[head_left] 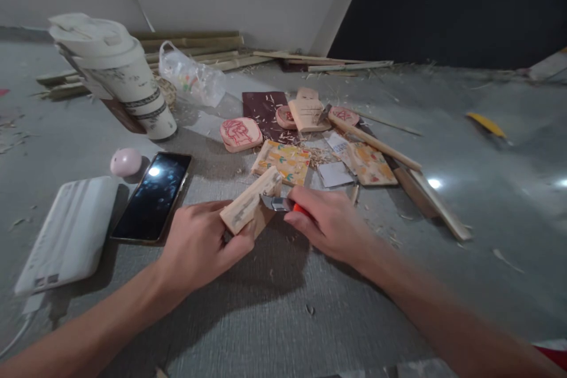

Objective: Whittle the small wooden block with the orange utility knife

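My left hand [201,242] is closed around the near end of a pale wooden block [248,204], which is tilted up above the grey surface. Dark marks run along the block's upper face. In my right hand [328,221] is a utility knife [279,204] with a red handle, mostly hidden by the fingers. Its blade touches or nearly touches the block's marked face. Just beyond the block lies a patterned yellow square [283,159], with wood shavings [325,156] beside it.
A white tumbler [124,77], a phone [153,198], a pink case [126,162] and a white power bank [68,233] stand or lie at left. Carved pink pieces [240,133] and wooden sticks [376,142] lie ahead. A yellow tool [486,124] is far right.
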Motion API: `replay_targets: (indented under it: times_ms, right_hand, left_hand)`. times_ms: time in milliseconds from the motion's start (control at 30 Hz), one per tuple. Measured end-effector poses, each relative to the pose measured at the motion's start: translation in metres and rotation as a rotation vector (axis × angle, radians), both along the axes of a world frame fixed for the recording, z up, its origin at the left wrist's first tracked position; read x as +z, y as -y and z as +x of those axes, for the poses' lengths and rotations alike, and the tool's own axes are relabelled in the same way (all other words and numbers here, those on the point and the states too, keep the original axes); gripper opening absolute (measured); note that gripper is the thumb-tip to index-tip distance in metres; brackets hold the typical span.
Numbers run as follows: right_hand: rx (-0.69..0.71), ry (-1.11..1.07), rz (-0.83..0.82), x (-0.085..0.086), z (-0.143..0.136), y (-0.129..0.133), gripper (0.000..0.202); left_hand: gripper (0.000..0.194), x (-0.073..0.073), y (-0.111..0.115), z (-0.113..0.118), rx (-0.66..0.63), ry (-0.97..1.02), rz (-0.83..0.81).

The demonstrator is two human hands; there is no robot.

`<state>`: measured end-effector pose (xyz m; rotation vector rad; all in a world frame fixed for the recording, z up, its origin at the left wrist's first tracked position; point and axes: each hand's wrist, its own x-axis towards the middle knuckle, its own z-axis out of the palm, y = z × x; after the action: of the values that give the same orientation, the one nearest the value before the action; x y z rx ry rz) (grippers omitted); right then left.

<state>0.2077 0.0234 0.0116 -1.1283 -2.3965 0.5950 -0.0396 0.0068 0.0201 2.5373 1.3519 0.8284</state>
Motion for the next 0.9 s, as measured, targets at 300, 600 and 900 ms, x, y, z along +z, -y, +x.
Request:
replay_targets:
  times_ms: [300,600,900]
  right_hand:
    - [0.051,-0.004,0.017,-0.002,-0.001,-0.001,0.054]
    - [0.115,-0.038,0.055,-0.005,-0.003,0.001,0.057]
    - [0.031,-0.133,-0.290,0.010,0.000,-0.001,0.043]
  left_hand:
    - [0.039,0.001,0.001,0.000,-0.008,-0.001,0.010]
    - [0.040,-0.002,0.000,0.001,-0.027,-0.042,0.035]
    - [0.038,-0.004,0.001,0.000,-0.073,-0.079,0.043]
